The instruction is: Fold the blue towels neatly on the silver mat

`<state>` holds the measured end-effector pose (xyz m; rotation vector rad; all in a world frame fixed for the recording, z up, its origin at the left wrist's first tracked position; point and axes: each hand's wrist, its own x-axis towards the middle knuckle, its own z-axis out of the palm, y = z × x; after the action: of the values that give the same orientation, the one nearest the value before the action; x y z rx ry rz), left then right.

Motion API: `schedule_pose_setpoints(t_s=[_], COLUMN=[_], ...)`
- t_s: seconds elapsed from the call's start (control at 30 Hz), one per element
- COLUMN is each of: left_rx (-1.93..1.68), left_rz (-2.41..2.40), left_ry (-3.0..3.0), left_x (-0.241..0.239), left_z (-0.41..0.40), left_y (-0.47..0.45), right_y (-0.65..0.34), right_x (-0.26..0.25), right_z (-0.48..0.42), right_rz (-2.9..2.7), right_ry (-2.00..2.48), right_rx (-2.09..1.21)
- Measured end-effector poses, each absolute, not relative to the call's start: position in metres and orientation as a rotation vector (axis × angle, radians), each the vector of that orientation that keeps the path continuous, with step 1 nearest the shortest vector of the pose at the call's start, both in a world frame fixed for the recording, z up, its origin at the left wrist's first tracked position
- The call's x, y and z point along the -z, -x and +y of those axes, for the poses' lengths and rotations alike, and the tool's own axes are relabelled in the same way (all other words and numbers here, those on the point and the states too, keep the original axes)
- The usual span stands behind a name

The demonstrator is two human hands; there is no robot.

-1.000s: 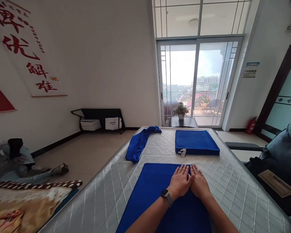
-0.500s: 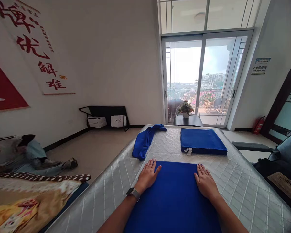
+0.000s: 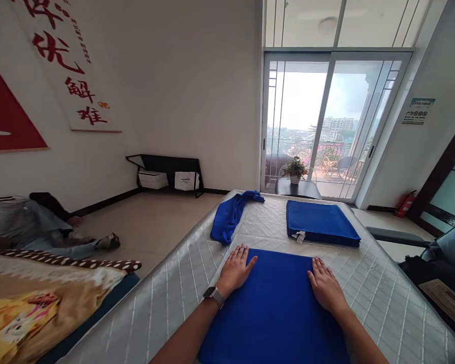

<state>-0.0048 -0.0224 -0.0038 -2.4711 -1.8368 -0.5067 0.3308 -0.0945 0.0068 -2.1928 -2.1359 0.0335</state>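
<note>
Blue towel (image 3: 276,303), spread flat on the quilted mattress (image 3: 379,283), is pressed smooth at its far corners by left hand (image 3: 235,270) and right hand (image 3: 326,285), fingers flat, holding nothing; a fold would likely call for pinched edges.

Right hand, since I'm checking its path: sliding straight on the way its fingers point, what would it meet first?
Past a strip of bare quilted mattress, the right hand would probably meet the folded blue towel, near its white tag.
</note>
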Motion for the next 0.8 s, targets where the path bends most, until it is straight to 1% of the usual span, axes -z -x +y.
schedule_pose_setpoints(t_s=[0.27, 0.5, 0.8], left_rx=[0.497, 0.495, 0.353], left_rz=[-1.833, -1.818, -1.845], left_ry=[2.447, 2.428, 2.411], left_x=[0.008, 0.011, 0.0], left_z=[-0.021, -0.021, -0.027], left_y=[0.006, 0.005, 0.001], right_y=[-0.328, -0.321, -0.314], right_x=[-0.01, -0.02, -0.022], right_z=[-0.097, -0.107, -0.116], right_rz=[-2.108, -2.093, -2.064], right_ry=[2.185, 2.179, 2.191], right_rx=[-0.059, 0.028, -0.164])
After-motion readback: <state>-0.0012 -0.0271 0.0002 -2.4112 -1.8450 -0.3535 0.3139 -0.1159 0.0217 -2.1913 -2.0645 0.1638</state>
